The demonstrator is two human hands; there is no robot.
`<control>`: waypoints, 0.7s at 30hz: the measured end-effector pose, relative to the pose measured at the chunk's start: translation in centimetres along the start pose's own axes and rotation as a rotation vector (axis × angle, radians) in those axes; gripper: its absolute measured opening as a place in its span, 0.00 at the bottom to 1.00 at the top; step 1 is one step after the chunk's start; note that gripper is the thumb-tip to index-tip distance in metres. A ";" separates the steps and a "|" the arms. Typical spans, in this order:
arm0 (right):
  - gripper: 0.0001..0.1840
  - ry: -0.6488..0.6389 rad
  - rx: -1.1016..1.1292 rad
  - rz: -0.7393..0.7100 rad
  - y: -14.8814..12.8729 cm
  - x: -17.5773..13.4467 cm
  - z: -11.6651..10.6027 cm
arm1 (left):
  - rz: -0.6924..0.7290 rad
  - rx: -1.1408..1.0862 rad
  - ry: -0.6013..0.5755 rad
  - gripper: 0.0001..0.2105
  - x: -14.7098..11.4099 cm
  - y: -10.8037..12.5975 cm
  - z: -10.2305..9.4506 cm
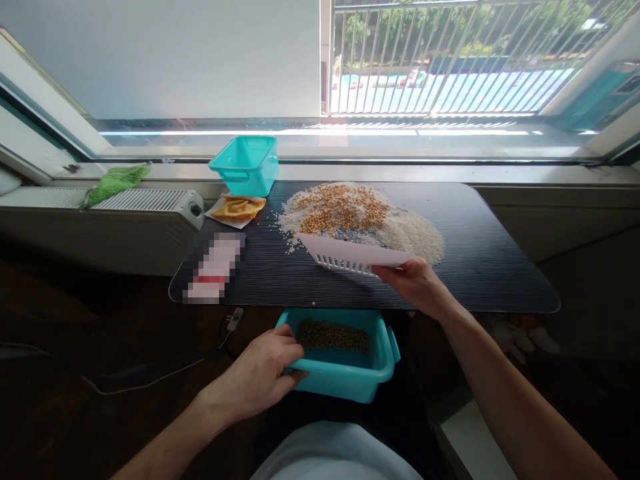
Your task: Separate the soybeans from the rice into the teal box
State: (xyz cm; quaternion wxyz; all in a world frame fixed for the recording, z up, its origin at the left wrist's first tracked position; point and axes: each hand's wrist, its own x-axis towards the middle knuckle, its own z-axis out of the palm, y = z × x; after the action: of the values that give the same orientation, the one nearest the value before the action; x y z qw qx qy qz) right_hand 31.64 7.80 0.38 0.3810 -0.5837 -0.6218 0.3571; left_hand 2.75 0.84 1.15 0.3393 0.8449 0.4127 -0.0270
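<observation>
Table (480, 267): dark, fine-grained top, rounded corners, set against the window sill.

Heap on it, right of the far tub: white grains (415, 233) spread wide, thickest at the right; orange grains (345, 207) lie over the middle and left. Loose white bits scatter along the left edge.

Near tub (345, 380): turquoise, rimmed, below the table's near edge and above the person's lap. Holds a low layer of brownish-green grains (333, 337), turquoise floor showing in front of them. Left hand (267, 363) grasps its left end, fingers over the rim, thumb outside on the near wall.

Far tub (250, 180): also turquoise, at the table's far left corner by the sill; handle on the side facing the person.

Scoop (350, 252): white, slotted along the near side, tilted, just in front of the heap. Whether it touches the table, cannot tell. Right hand (417, 283) grips its right end, fingers closed.

Pale item (216, 267), table's left side: pixelated, red band near its lower end; any writing unreadable.

Yellow stuff (237, 208) on white paper, just before the far tub; kind unclear.

Single stray grain (313, 304), orange, at the near edge.
</observation>
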 end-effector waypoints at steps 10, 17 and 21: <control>0.16 -0.093 0.121 -0.006 -0.4 -0.6 0.9 | -0.009 0.011 0.003 0.09 0.0 0.0 0.0; 0.15 -0.336 0.056 0.001 -1.1 -2.1 -0.9 | 0.006 0.034 0.015 0.11 -0.2 -0.1 0.1; 0.16 -0.061 0.034 0.004 -0.1 -1.2 -2.2 | 0.011 0.014 0.010 0.09 0.0 -0.1 0.0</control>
State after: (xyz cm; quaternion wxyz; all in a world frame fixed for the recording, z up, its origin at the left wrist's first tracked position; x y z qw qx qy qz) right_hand 33.58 6.56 1.38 0.3711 -0.5673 -0.6258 0.3859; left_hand 2.69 0.83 1.10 0.3316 0.8495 0.4096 -0.0238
